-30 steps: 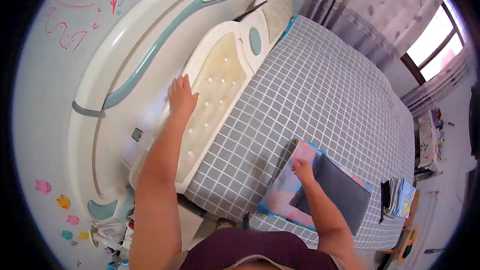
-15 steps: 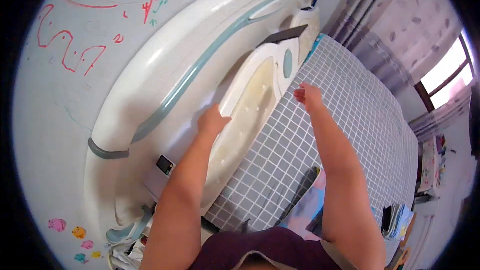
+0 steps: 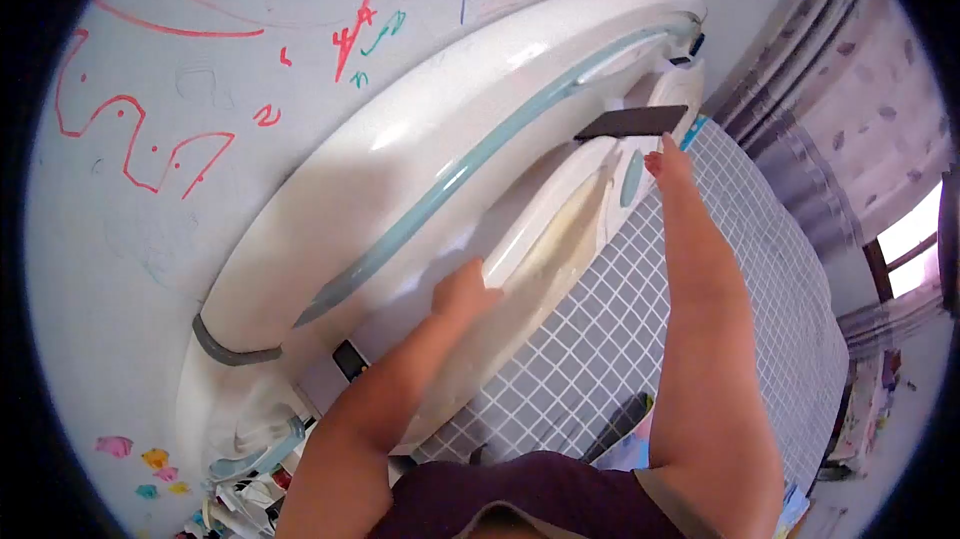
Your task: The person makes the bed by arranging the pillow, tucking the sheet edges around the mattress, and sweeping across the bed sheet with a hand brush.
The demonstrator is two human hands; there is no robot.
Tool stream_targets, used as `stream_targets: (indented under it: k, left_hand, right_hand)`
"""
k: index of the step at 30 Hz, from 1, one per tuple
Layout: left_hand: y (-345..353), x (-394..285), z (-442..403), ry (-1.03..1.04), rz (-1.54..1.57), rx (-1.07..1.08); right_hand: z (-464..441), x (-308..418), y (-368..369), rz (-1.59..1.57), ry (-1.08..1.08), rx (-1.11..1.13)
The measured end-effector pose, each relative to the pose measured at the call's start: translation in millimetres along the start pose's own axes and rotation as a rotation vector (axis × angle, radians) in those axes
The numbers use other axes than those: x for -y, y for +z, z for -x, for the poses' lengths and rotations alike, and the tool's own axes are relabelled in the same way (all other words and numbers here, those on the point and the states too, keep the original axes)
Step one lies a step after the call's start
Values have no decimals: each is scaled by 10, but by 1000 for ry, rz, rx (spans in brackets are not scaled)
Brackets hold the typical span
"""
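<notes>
"Starting on the left, where are your hands?"

"Your left hand (image 3: 462,294) is closed over the rim of the padded panel (image 3: 565,231), thumb in front. The panel leans out from the curved headboard (image 3: 400,109), its lower edge along the bed sheet (image 3: 570,339)."

"So you seem to be steadying it. And farther right?"

"Your right hand (image 3: 672,167) is half curled at the near end of the dark board (image 3: 632,122), which bridges the gap behind the panel. I can't tell if you have hold of it. Shifting that board would call for a sure pinch and a steady left hand."

"What are the surfaces like?"

"Glossy cream curves on the headboard, soft-looking beige padding, a flat, straight-edged board, then a grey checked sheet."
</notes>
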State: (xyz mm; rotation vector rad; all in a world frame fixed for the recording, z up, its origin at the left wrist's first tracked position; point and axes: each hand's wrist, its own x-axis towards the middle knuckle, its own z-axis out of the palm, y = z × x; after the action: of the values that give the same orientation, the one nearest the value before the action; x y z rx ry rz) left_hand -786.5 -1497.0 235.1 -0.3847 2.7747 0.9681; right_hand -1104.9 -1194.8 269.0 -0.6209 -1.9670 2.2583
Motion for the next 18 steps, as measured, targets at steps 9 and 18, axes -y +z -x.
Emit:
stream_targets:
  k: [9, 18]
  left_hand:
    - [1, 37, -65, -30, 43, 78]
    - [-32, -60, 31, -67, 18, 19]
  right_hand:
    - [-444, -43, 255, -153, 45, 141]
    - [-89, 217, 375, -327, -125, -173]
